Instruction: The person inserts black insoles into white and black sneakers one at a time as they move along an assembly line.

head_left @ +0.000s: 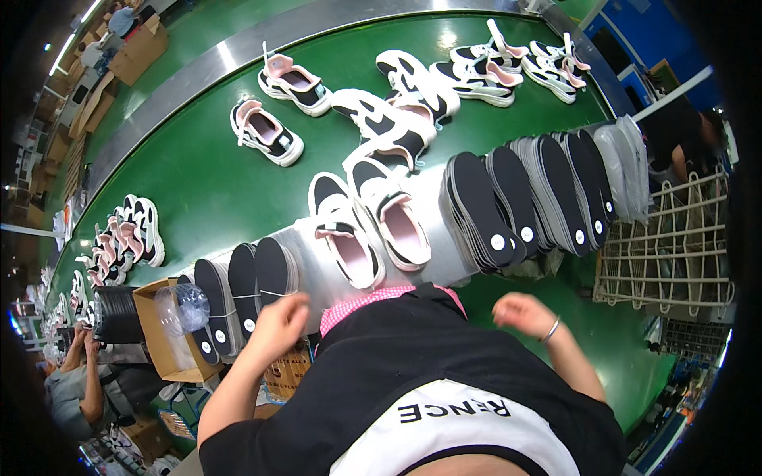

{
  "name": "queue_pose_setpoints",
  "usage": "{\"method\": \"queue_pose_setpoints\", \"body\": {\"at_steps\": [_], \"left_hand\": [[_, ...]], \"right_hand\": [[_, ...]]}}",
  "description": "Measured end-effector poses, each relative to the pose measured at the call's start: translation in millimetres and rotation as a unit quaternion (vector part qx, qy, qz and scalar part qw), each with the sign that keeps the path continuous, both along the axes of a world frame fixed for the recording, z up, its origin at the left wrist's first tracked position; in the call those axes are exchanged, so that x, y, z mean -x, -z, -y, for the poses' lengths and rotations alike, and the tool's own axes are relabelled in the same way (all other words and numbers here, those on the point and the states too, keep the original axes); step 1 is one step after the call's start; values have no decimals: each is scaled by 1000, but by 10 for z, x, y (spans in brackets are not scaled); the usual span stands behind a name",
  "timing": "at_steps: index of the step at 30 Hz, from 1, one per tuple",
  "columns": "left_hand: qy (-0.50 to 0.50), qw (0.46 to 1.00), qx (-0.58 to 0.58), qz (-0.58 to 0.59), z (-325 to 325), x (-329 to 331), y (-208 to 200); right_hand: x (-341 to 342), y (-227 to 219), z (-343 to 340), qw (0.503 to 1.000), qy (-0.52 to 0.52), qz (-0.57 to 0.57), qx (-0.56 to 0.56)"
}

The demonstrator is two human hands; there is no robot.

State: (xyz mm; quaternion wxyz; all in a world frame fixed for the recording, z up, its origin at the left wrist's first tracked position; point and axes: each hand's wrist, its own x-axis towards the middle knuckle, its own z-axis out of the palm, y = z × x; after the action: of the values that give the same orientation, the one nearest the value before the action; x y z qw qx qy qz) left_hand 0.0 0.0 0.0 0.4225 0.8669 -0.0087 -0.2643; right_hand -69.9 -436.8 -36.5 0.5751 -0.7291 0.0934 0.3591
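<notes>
A pair of white, black and pink sneakers stands in front of me on the metal ledge: a left sneaker [347, 246] and a right sneaker [401, 226]. My left hand [279, 324] is at the near edge of the ledge, its fingers curled, with nothing visible in it. Just beyond it is a bundle of black insoles [274, 270]. Out to the right, my right hand [524, 313] hangs in the air, loosely closed and seemingly holding nothing. Several stacks of dark insoles [552, 190] with round white stickers lie beyond that hand.
More sneakers [389, 119] sit on the green belt [190, 190]. A cardboard box [163, 341] with clear plastic stands on the left. At right are plastic-wrapped items [623, 170] and a wire rack [667, 242]. A co-worker [79, 397] works at the far left.
</notes>
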Motion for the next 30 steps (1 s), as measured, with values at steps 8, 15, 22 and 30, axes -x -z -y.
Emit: {"method": "queue_pose_setpoints", "body": {"at_steps": [8,15,22,30], "left_hand": [[-154,961,27,227,7,-1973,279],[-105,926,-237,275,69,-3135,991],[-28,941,-306,144,681,-3717,862],[-77,947,-288,119,552,-3749,1109]], "right_hand": [[-2811,165,-237,816,-86,463,335],[-4001,628,-621,787,-73,291,540],[-4589,946,-67,848,19,277,451],[-3985,338,-327,743,-126,441,487]]}}
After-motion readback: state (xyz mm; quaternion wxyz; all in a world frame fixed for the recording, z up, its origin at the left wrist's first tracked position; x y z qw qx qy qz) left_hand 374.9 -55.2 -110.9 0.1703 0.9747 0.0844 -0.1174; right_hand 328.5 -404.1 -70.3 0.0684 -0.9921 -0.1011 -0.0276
